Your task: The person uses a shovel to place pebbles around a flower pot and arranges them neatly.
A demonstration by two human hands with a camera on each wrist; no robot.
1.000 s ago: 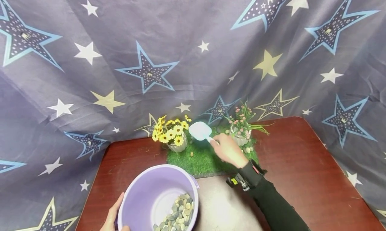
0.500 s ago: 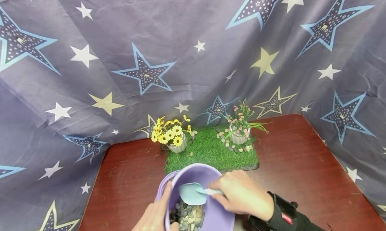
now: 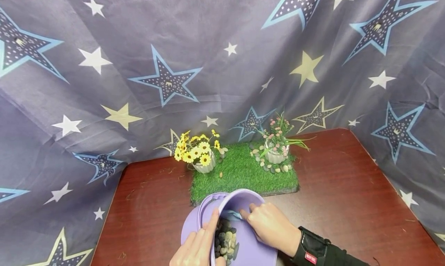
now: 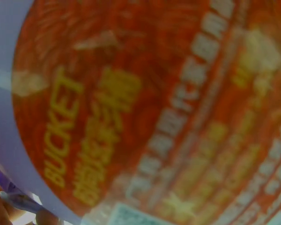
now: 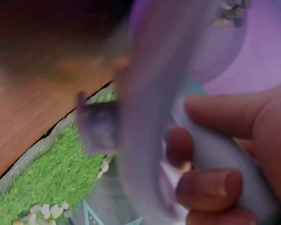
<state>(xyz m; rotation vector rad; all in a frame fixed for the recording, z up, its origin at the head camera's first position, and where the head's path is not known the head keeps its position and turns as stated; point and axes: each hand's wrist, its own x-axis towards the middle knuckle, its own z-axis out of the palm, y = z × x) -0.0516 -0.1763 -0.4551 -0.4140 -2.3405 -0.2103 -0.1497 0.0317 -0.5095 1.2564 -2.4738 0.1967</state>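
Observation:
A purple bucket (image 3: 253, 246) is tipped over toward the right at the table's near side. My left hand (image 3: 196, 248) grips its rim on the left, one finger stretched along the edge. Grey and cream pebbles (image 3: 226, 241) lie inside. My right hand (image 3: 272, 227) reaches in at the mouth and holds a small light-blue shovel (image 3: 233, 215); its blade is mostly hidden in the bucket. In the right wrist view, fingers curl round the pale shovel handle (image 5: 225, 154). A red printed label (image 4: 93, 117) on the bucket fills the left wrist view.
Behind the bucket lies a green artificial grass mat (image 3: 240, 177). On it stand a pot of yellow flowers (image 3: 203, 163) and a pot of pink flowers (image 3: 276, 154), the latter ringed by pebbles. A star-patterned cloth (image 3: 215, 84) hangs behind the red-brown table (image 3: 333, 181).
My right hand has brought the shovel back from over the grass mat and down into the bucket. My left hand has shifted the bucket rightward and tipped it further over.

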